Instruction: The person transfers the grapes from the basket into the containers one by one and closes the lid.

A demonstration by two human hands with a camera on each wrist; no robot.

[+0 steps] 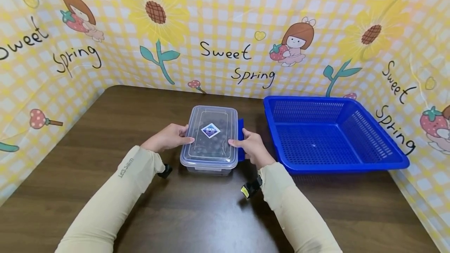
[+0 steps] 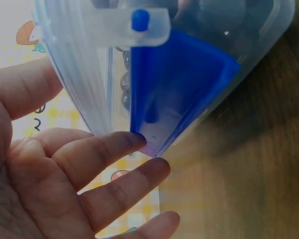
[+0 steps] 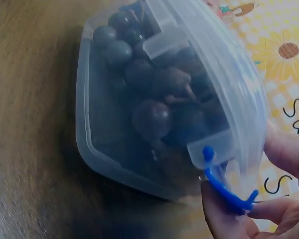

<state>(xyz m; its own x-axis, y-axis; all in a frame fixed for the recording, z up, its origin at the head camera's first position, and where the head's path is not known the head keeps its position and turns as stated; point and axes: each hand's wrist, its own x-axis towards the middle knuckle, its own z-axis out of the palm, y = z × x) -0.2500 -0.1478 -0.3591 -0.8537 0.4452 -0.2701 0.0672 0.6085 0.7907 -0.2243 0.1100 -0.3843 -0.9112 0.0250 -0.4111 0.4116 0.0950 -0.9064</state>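
A clear plastic food container [image 1: 213,154] with a transparent lid and a diamond-shaped label [image 1: 210,130] sits on the table, in the middle of the head view. Through its wall, the right wrist view shows dark round grapes [image 3: 152,119], some with stems. My left hand [image 1: 166,138] holds the left edge, thumb on the lid, fingertips at the lower end of a blue latch [image 2: 174,74] that hangs out from the wall. On the opposite edge my right hand [image 1: 254,147] pinches, thumb on the lid and fingers around the other blue latch [image 3: 226,191], which sticks outward.
Close by on the right stands a blue perforated plastic basket [image 1: 288,165]. The brown wooden table [image 1: 197,221] carries both it and the container. A yellow checked cloth [image 1: 218,18] with flowers and printed words hangs behind and at both sides.
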